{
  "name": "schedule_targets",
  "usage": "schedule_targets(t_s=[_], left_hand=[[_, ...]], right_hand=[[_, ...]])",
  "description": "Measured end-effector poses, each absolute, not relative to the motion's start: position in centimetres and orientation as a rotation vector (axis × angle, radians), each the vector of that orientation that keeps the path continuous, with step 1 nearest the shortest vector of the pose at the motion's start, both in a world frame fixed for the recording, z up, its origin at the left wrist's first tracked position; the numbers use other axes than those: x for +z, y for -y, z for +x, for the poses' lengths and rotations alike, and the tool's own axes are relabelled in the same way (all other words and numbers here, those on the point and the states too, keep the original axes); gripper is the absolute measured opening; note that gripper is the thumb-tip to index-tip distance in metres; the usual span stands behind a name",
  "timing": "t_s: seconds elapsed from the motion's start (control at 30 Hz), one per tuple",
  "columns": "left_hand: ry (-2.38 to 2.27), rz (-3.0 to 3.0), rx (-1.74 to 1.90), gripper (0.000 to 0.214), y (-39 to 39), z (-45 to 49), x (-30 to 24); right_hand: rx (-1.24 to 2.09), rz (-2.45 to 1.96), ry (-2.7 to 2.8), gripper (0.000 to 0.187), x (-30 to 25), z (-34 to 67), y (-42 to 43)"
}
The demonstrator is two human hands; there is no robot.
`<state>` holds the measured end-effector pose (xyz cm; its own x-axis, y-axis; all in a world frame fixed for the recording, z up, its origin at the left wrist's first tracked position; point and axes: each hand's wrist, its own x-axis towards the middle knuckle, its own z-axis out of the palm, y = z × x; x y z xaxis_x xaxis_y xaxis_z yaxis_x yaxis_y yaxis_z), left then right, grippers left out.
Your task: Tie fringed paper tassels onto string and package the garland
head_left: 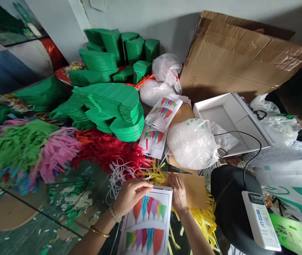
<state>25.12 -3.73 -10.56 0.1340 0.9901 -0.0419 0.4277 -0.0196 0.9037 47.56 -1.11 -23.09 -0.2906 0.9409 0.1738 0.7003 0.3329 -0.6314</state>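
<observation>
My left hand (pixel 133 194) is closed in a pinch on the top edge of a printed bunting packet (pixel 145 230), a flat sleeve whose picture shows two rows of coloured pennants. A beaded bracelet and a gold bangle circle that wrist. Just right of the packet, my right hand (pixel 177 193) lies on a brown kraft paper piece (pixel 195 189), fingers stretched forward over it; the thumb is hard to make out. Under and around the brown piece lie yellow paper strips (pixel 202 223). White string (pixel 120 177) is tangled just beyond my left hand.
Stacked green cut-outs (pixel 108 102) and tissue fringes, red (pixel 108 148) and multicoloured (pixel 34 148), spread leftward. More printed packets (pixel 164 109), a clear plastic bag bundle (pixel 193 143), a white box (pixel 228 113) and cardboard (pixel 241 53) stand beyond. A black stool (pixel 228 202) carries a white device (pixel 261 219).
</observation>
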Motion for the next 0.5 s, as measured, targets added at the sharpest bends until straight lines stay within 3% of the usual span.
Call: schedule_targets(t_s=[0.23, 0.37, 0.5], left_hand=[[-1.371, 1.434, 0.825, 0.008, 4.1, 24.7, -9.3], [-1.313, 1.565, 0.745, 0.011, 4.4, 24.0, -8.6], [-1.31, 1.668, 0.743, 0.013, 4.9, 23.1, -8.4]], right_hand=[[0.886, -1.502, 1.8, 0.016, -22.0, 47.1, 0.4], [1.036, -1.384, 1.726, 0.02, -19.9, 48.1, -0.9], [1.155, -1.272, 1.668, 0.023, -13.6, 48.7, -0.4]])
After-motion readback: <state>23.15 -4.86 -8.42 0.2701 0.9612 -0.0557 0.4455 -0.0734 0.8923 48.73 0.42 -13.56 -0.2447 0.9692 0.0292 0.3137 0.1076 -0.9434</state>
